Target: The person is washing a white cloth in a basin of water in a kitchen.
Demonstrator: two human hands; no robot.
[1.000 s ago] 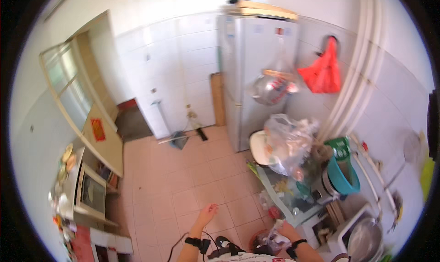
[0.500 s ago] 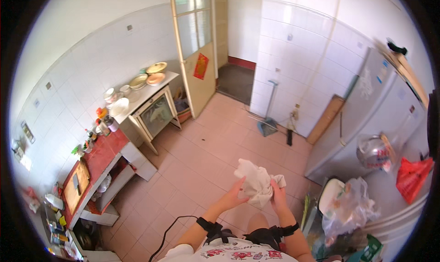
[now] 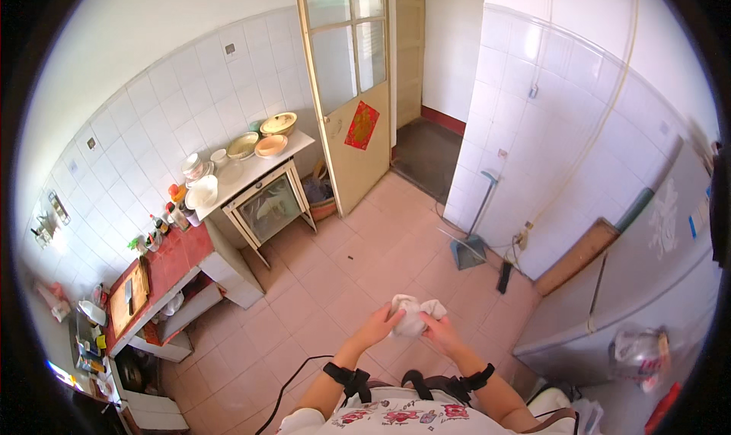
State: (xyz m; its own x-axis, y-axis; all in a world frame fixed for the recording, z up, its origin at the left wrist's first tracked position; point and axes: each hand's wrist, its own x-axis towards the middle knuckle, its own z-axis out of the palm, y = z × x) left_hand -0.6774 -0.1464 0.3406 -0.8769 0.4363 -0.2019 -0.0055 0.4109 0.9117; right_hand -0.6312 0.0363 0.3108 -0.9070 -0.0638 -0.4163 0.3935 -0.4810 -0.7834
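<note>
One white cloth (image 3: 409, 324), soft and bunched, held in the air in front of the person's body, above the pink tiled floor (image 3: 304, 317). Left hand (image 3: 378, 325): on the cloth's left side, fingers closed in on the fabric. Right hand (image 3: 441, 334): on the cloth's right side, fingers likewise gathered on the fabric; exact fingertip placement on both is too small to tell. One black strap at each wrist. To the left: red counter (image 3: 179, 248), bearing a wooden cutting board (image 3: 120, 318) with a knife (image 3: 129, 293) lying on it; beyond it, a white-topped cabinet (image 3: 242, 178) carrying several dishes, among them a white bowl (image 3: 202, 194) and an orange bowl (image 3: 271, 146). Further off: cream door (image 3: 337, 157), open, with a red paper decoration (image 3: 362, 125). To the right: blue-grey dustpan (image 3: 467, 253) on the floor near the tiled wall; brown board (image 3: 576, 258) leaning beside a grey refrigerator (image 3: 620, 283), on whose front hangs a clear bag (image 3: 640, 353) with contents blurred.
</note>
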